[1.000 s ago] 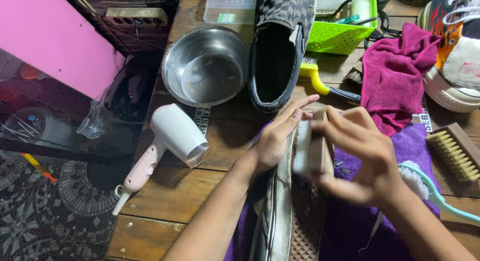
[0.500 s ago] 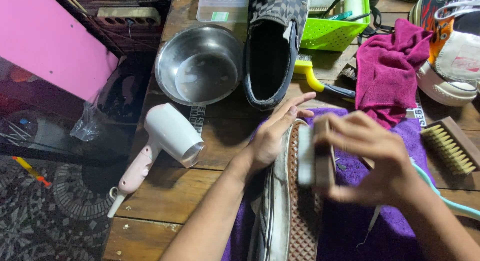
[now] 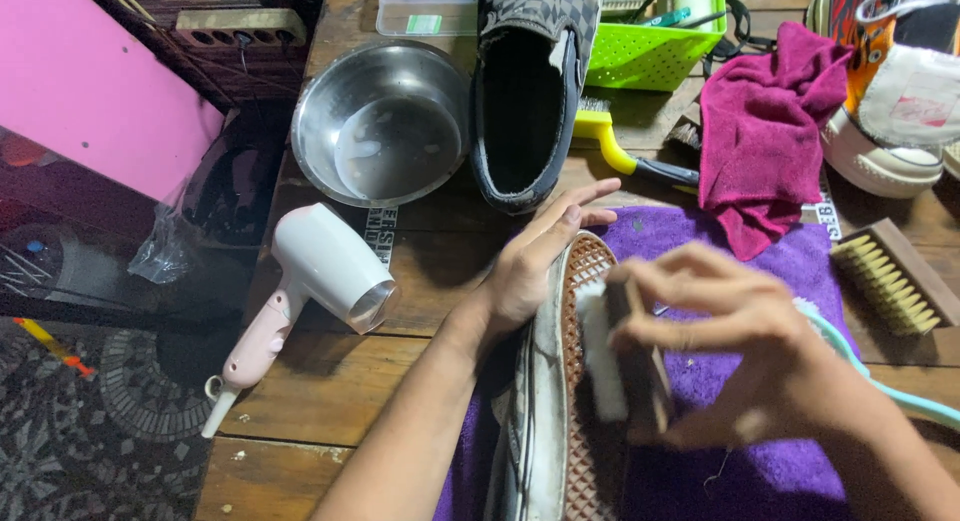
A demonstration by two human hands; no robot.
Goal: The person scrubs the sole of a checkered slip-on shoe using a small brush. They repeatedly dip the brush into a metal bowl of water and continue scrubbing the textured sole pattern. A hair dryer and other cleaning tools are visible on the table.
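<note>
Shoe (image 3: 560,401) is lying sole-up under the left hand (image 3: 535,266), right hand (image 3: 730,351) clamping a brush (image 3: 625,356), steel bowl (image 3: 380,121) holding soapy water.

A purple towel (image 3: 760,281) lies under a white-sided shoe (image 3: 545,401) with brown waffle-patterned sole, beside a magenta cloth (image 3: 765,131), a checkered black-and-grey shoe (image 3: 530,71), a lime-green basket (image 3: 650,61) and a white-and-pink hairdryer (image 3: 310,291).

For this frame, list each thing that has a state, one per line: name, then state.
left hand: fingers spread, steadying the shoe
right hand: gripping the brush
brush: bristles against the sole
shoe: on its side, waffle sole exposed
steel bowl: upright, a little liquid inside
hair dryer: lying on the table
second shoe: upright, empty
magenta cloth: crumpled
</note>
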